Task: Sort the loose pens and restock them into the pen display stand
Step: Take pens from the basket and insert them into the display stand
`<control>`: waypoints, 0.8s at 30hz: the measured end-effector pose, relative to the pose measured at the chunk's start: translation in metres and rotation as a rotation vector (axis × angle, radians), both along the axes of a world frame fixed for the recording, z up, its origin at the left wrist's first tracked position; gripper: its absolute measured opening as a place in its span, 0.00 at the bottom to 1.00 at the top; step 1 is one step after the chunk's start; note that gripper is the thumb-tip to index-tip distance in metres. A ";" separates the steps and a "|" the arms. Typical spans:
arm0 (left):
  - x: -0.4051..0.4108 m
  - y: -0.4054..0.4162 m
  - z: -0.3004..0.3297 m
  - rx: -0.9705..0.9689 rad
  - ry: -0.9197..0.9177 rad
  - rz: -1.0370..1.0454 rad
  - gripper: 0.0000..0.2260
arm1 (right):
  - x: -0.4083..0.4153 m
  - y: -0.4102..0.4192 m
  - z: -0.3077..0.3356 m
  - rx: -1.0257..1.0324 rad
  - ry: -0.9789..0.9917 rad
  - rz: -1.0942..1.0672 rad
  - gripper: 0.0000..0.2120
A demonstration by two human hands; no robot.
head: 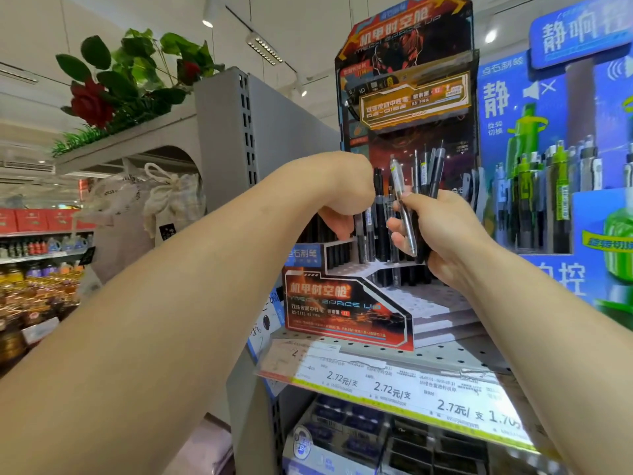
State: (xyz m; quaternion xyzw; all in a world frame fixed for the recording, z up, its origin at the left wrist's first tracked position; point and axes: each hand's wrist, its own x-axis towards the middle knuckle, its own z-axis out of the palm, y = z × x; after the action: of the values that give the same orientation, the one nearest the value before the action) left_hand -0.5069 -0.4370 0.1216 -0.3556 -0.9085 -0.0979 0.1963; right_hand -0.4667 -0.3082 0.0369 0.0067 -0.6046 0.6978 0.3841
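Right hand (442, 231) grips a bundle of loose black and clear plastic pens (416, 200). Left hand (337, 197) is curled over the red-and-black cardboard pen display stand (346, 303), grip unclear. Risk: loosely fanned bundle may slip, toppling slotted pens.

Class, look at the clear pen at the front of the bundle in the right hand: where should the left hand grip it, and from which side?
Grip the clear pen on its upper barrel, coming from the left. That end juts free above the right hand, while the lower barrel is pinned under the thumb.
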 end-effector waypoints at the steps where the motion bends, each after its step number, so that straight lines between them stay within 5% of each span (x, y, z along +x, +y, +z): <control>1: 0.000 0.000 0.000 -0.004 -0.014 -0.010 0.13 | 0.000 0.000 0.000 0.000 0.008 0.003 0.07; 4: -0.001 0.000 -0.002 0.047 -0.090 -0.062 0.16 | 0.002 -0.001 0.002 0.029 0.029 0.027 0.05; 9: -0.002 -0.005 -0.011 0.578 -0.109 -0.193 0.12 | 0.001 -0.009 0.003 0.120 0.044 0.059 0.04; 17: 0.005 -0.007 -0.020 0.873 0.077 -0.307 0.07 | 0.004 -0.014 0.005 0.141 0.133 0.124 0.07; 24: 0.005 -0.010 -0.034 1.055 0.216 -0.473 0.05 | -0.001 0.003 0.008 -0.038 0.183 -0.133 0.09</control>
State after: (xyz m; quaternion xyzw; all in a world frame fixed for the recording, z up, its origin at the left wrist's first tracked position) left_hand -0.5018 -0.4469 0.0881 -0.4108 -0.6078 -0.5412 0.4109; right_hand -0.4677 -0.3052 0.0445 0.0229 -0.5528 0.6787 0.4829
